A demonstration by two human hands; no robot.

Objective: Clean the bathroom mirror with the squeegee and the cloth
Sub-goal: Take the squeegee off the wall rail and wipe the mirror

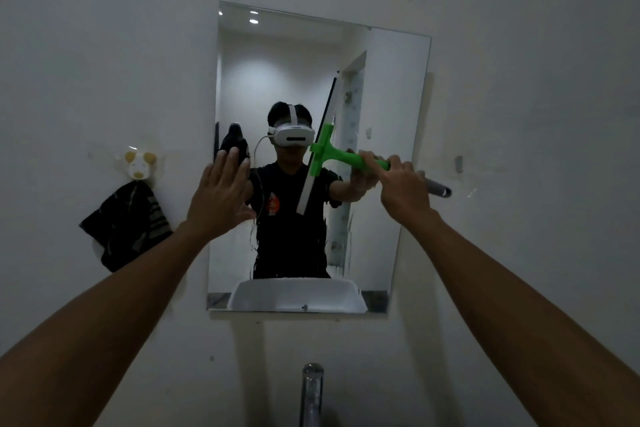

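My right hand (pixel 403 187) has its fingers clamped round the green handle of the squeegee (pixel 341 158), which is up against the mirror (pixel 391 87), right of centre. The blade's long axis runs steeply, top end tilted right, bottom end lower left; the handle sticks out rightward toward my grip. The blade looks to be touching the glass, but I can't tell for sure. My left hand (pixel 221 192) is flat, fingers spread apart and holding nothing, at the mirror's left edge, seemingly bracing. The right hand is the working one. Streaky wet marks show low on the glass, below the blade, so the next stroke probably drags sideways or down over them. The cloth (pixel 126 224) hangs from a hook (pixel 138 165) on the wall, left of the mirror, nearer my left hand, untouched. The tap (pixel 311 392) is below; no containers with contents visible.
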